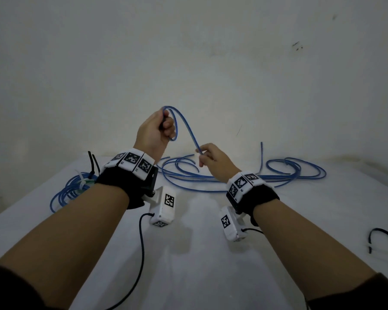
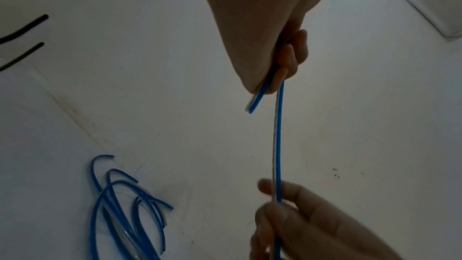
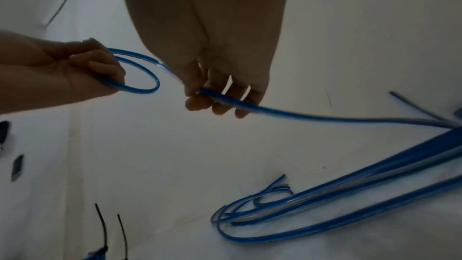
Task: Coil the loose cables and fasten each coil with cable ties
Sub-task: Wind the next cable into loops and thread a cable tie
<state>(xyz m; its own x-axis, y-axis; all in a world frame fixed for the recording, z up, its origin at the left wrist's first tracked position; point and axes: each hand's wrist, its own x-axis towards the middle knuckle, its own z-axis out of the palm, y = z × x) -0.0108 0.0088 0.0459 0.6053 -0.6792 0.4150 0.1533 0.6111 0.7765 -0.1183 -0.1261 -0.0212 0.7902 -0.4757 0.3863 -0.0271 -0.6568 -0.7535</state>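
Note:
My left hand (image 1: 159, 128) is raised above the table, fingers curled round a small loop of blue cable (image 1: 189, 133) with a short end sticking out below the fist (image 2: 257, 98). The cable runs down to my right hand (image 1: 207, 156), which pinches it between thumb and fingers (image 3: 207, 96). From there it trails to a loose pile of blue cables (image 1: 244, 173) on the white table (image 1: 199, 253). A coiled blue bundle (image 1: 70, 191) with a white tie around it lies at the left, partly hidden by my left wrist.
Two black cable ties (image 1: 94, 165) stick up near the coiled bundle at the table's left edge. A black cord (image 1: 381, 234) lies at the right edge. A white wall (image 1: 211, 63) rises directly behind the table.

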